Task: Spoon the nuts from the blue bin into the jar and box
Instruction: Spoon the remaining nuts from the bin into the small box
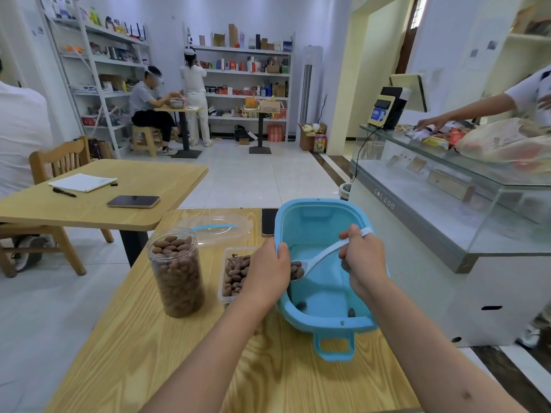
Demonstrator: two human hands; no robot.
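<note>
Right of centre in the frame, the right hand (364, 257) curls its fingers around the handle of a white spoon (320, 257), whose end pokes out above the knuckles. The spoon slants down and to the left, and its bowl carries a few brown nuts (296, 269) just beside the left hand. The left hand (269, 271) grips the left rim of the blue bin (320, 296), thumb hooked inside the wall and fingers wrapped over the outside. The bin sits tilted on the wooden table (149, 362), its near end with a loop handle pointing toward the bottom of the frame. Its floor is almost bare; two loose nuts lie near the lower wall.

Just left of the left hand, a shallow clear box (231, 275) holds a layer of nuts; the wrist covers its right side. Further left stands an upright clear jar (176, 272), open at the top and filled with nuts nearly to the mouth. Above the jar, toward the middle of the frame, a clear lid (216, 229) lies flat on the table with a pale blue spoon-like piece under it. A dark phone (268, 222) lies at the table's far edge, touching the bin's upper left corner.
</note>
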